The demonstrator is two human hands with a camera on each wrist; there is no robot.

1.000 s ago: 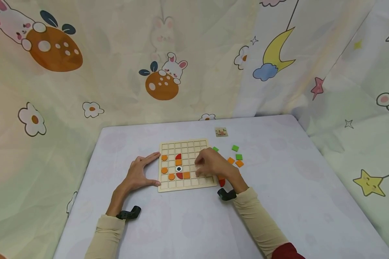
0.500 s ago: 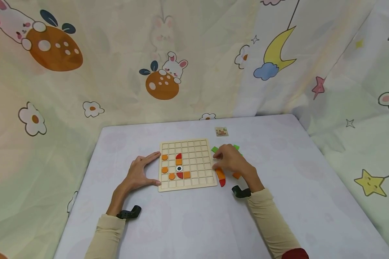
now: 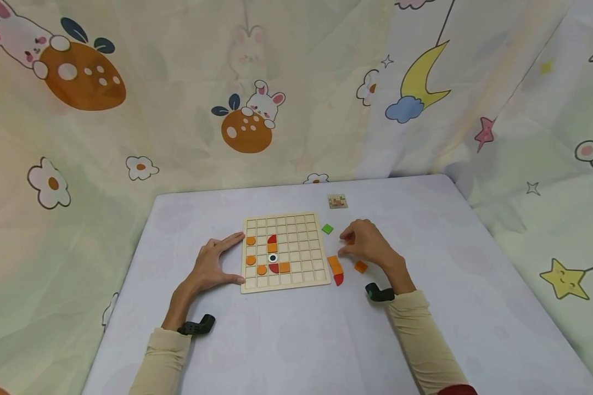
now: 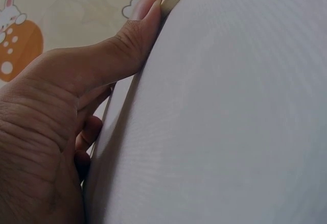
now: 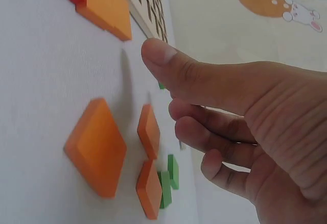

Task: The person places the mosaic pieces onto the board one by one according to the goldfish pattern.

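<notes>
A pale wooden grid board point(image 3: 301, 249) lies on the table. On it are orange round pieces point(image 3: 250, 260), orange squares point(image 3: 284, 267), red quarter-rounds point(image 3: 272, 239) and an eye piece point(image 3: 273, 258). My left hand point(image 3: 210, 266) touches the board's left edge with thumb and forefinger spread wide. Over loose tiles right of the board, my right hand point(image 3: 369, 241) hovers, thumb and fingers apart, holding nothing visible. In the right wrist view, a large-looking orange tile point(image 5: 97, 150) lies closest, with orange tiles point(image 5: 148, 132) and green tiles point(image 5: 165, 189) beyond. The right hand hides some tiles from the head view.
Two joined orange squares point(image 3: 335, 265) and a red quarter-round point(image 3: 339, 280) lie against the board's right side. A green tile point(image 3: 328, 229) lies near its upper right. A small picture card point(image 3: 337, 201) is at the table's back. Patterned cloth point(image 3: 178, 109) hangs behind.
My right hand has moved right, off the board and over the loose tiles, uncovering the board's right side. The left hand has stayed at the board's left edge.
</notes>
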